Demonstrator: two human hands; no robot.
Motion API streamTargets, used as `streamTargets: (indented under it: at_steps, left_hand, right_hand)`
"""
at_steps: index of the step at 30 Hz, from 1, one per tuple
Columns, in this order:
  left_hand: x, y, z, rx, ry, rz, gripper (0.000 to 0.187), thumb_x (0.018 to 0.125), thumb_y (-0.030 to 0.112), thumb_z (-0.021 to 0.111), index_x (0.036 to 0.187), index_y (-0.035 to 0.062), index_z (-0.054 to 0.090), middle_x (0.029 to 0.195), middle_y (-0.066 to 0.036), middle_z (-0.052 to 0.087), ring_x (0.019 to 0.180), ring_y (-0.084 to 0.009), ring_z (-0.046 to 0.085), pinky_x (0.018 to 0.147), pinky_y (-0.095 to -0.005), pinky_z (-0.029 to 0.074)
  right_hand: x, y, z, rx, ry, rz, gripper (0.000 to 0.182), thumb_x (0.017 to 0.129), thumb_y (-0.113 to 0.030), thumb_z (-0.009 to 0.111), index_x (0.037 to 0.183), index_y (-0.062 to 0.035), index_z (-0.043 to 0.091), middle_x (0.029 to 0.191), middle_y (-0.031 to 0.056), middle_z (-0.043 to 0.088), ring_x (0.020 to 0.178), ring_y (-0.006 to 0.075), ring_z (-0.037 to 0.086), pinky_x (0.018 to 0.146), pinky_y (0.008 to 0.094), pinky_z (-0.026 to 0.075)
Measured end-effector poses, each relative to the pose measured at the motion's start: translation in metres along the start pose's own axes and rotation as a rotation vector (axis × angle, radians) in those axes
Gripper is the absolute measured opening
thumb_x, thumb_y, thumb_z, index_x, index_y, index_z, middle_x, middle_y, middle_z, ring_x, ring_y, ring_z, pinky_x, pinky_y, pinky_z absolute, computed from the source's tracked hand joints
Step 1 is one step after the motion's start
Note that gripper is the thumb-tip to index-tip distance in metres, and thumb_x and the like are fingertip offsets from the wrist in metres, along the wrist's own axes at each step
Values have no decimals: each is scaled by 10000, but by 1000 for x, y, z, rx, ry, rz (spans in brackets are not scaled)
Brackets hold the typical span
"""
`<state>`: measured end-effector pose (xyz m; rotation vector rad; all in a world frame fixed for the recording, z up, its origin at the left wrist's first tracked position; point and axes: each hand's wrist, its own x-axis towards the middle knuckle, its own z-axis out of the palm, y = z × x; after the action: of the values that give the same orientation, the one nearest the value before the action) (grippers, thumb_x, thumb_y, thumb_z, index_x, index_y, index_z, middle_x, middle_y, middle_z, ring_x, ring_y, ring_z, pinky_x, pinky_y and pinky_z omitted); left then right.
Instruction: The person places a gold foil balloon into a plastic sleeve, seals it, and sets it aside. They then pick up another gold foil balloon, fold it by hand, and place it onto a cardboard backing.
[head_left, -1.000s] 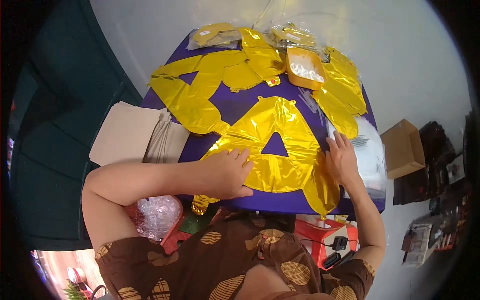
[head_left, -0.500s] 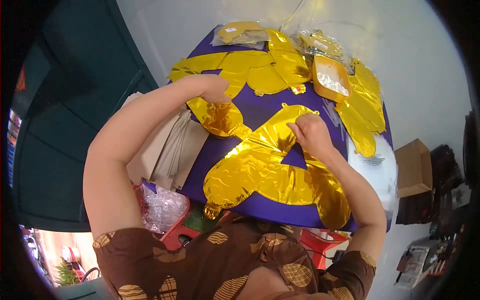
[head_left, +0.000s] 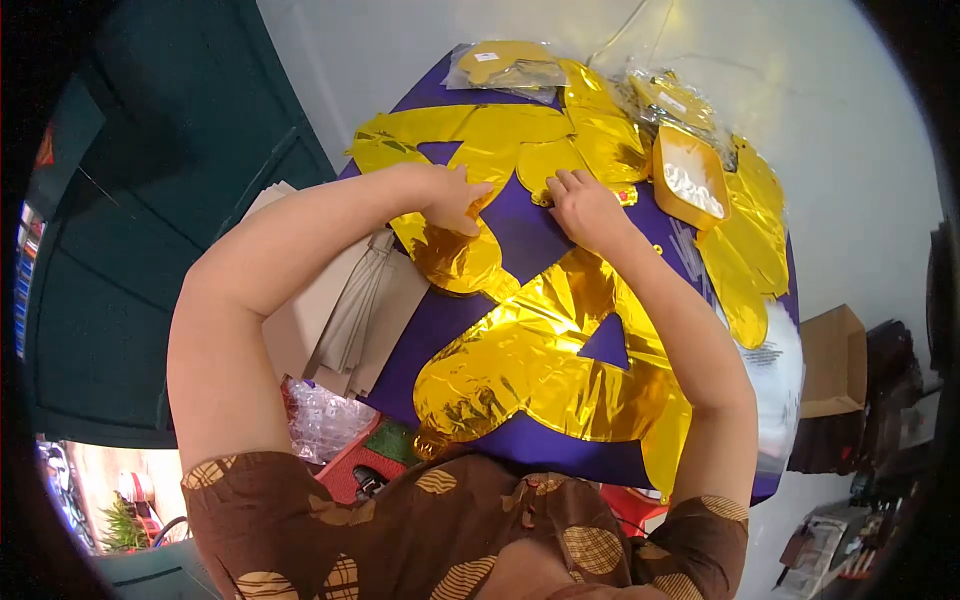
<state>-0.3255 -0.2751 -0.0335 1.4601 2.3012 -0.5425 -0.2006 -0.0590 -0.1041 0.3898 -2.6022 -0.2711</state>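
Note:
Flat gold foil balloons lie on a purple-covered table. The near foil balloon (head_left: 560, 370), with a triangular opening, spreads in front of my body. Beyond it is a far foil balloon (head_left: 500, 130) with a similar opening. My left hand (head_left: 455, 200) is over the far balloon's left part, fingers spread, holding nothing visible. My right hand (head_left: 588, 212) is at the lower edge of the far balloon, fingers bent and closed on that edge beside a small tab. Its thumb is partly hidden. My right forearm crosses above the near balloon's right side.
A yellow box (head_left: 690, 180) holding white pieces stands at the back right. More gold foil (head_left: 750, 240) lies beside it. Packaged balloons (head_left: 505, 65) lie at the back. Folded cardboard (head_left: 335, 310) sits at the left edge, and a brown carton (head_left: 833, 360) is at the right.
My right hand has left the near balloon and reached away from my body to the far one. My left hand has opened its fingers and shifted slightly right. The view has shifted a little.

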Motion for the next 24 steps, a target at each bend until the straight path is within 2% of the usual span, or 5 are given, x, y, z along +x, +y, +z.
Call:
streamTargets:
  at_steps: [3,7,15,21,24]
  left_hand:
    - [10,-8,-9,-67,-12,80,705,896,520,555,1434,87,413,1337,-271,508,1189,-408,547,1000,-451,439]
    - [30,-14,-27,-93,70,141,531,889,445,559,1184,10,637,1085,-241,667,1063,-382,623,936,-427,480]
    - [116,-33,-6,-401,527,192,372,831,222,618,1126,0,663,1040,-221,684,994,-359,652,865,-430,506]
    - [132,-20,-9,-532,620,216,290,785,143,659,1051,38,706,902,-157,710,768,-257,676,712,-363,529]
    - [142,-15,-11,-652,535,194,201,784,136,665,953,47,726,784,-113,696,648,-195,636,617,-336,508]
  right_hand:
    - [5,3,9,-15,-135,-14,113,798,-112,589,845,-24,643,850,104,633,813,276,608,747,354,512]
    - [6,-1,14,-27,-23,32,88,794,-91,588,759,-35,645,808,114,629,813,285,604,744,366,511]
    - [13,12,48,547,208,672,142,808,-112,654,813,28,633,884,245,614,883,397,596,771,447,487]
    - [12,29,70,904,147,832,221,756,-140,751,735,23,602,709,185,629,659,301,618,642,388,486]
    - [13,28,53,965,60,914,245,769,-141,766,687,-4,580,565,75,561,529,173,522,557,338,439]
